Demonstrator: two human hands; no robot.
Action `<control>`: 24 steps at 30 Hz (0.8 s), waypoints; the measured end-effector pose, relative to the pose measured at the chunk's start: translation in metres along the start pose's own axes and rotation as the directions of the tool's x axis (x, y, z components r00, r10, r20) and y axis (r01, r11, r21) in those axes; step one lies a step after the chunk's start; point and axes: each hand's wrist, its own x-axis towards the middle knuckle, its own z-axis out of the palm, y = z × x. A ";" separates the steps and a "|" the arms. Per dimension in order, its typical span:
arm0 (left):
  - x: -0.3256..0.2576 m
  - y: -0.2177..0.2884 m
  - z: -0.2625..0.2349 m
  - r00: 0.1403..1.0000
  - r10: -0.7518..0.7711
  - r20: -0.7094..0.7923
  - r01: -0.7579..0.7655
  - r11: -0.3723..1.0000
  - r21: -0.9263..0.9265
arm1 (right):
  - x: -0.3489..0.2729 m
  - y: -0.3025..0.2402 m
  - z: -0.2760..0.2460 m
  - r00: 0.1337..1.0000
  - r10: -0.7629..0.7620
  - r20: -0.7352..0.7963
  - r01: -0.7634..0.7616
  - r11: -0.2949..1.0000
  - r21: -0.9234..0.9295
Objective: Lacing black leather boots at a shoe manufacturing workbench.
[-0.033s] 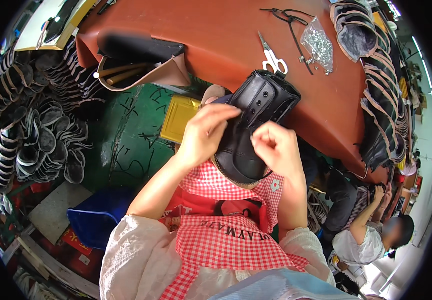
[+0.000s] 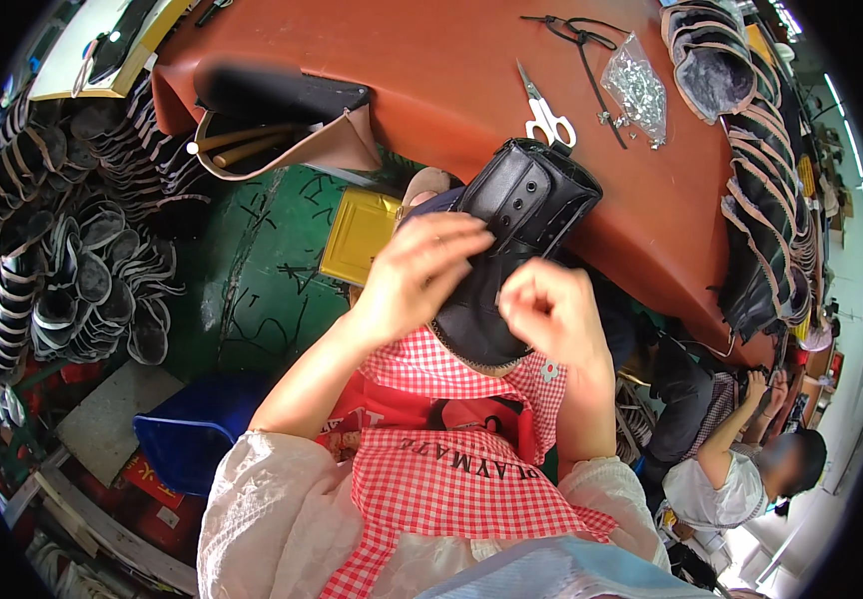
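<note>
A black leather boot upper (image 2: 481, 299) lies across my lap, its rounded toe end near me. Its far end rests against the table's front edge, and a row of metal eyelets runs down its flap. Over the left side of the upper, beside the lower eyelets, is my left hand (image 2: 422, 270), fingers bent and drawn together. Close to the right side of the toe, my right hand (image 2: 551, 304) is closed in a pinch. Whatever either hand pinches is hidden or too fine to make out. White-handled scissors (image 2: 548, 118) lie just beyond the upper.
The red-brown covered table (image 2: 441, 70) carries a bag of small metal pieces (image 2: 636, 90) and a black cord (image 2: 591, 70). Stacked uppers (image 2: 751, 190) stand right, more (image 2: 92, 270) left. A pouch (image 2: 337, 145) hangs at the table edge. A yellow tin (image 2: 360, 238) and blue bin (image 2: 187, 429) stand lower. A co-worker (image 2: 721, 479) sits right.
My left hand has shifted slightly right over the upper. My right hand has dipped a little. A dark curved band across the toe no longer shows.
</note>
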 end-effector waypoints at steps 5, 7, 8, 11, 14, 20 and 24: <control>-0.030 0.015 -0.015 0.893 0.326 0.311 -0.394 0.899 0.190 | -0.014 -0.023 -0.001 0.905 -0.199 0.375 0.187 0.980 0.068; -0.047 0.020 -0.024 0.888 0.261 0.379 -0.262 0.964 -0.051 | -0.005 -0.021 -0.014 0.969 -0.011 0.246 0.001 0.999 0.042; -0.049 0.031 -0.030 0.873 0.263 0.411 -0.221 0.964 -0.148 | 0.002 -0.016 -0.014 0.991 0.126 0.052 -0.128 0.991 0.040; -0.064 0.050 -0.036 0.845 0.229 0.483 -0.035 0.925 -0.378 | 0.031 -0.015 -0.020 0.953 0.296 0.060 -0.259 0.904 -0.340; -0.061 0.054 -0.039 0.875 0.219 0.432 -0.024 0.910 -0.414 | 0.041 -0.018 -0.018 0.892 0.424 0.159 -0.312 0.830 -0.462; -0.032 0.061 -0.045 0.976 0.061 0.211 0.007 0.952 -0.306 | 0.036 -0.018 -0.043 0.924 0.203 0.324 -0.121 0.959 -0.256; 0.016 0.073 -0.016 0.994 -0.059 0.090 0.094 0.891 -0.444 | 0.012 -0.036 -0.083 0.998 -0.035 0.053 0.017 0.950 0.312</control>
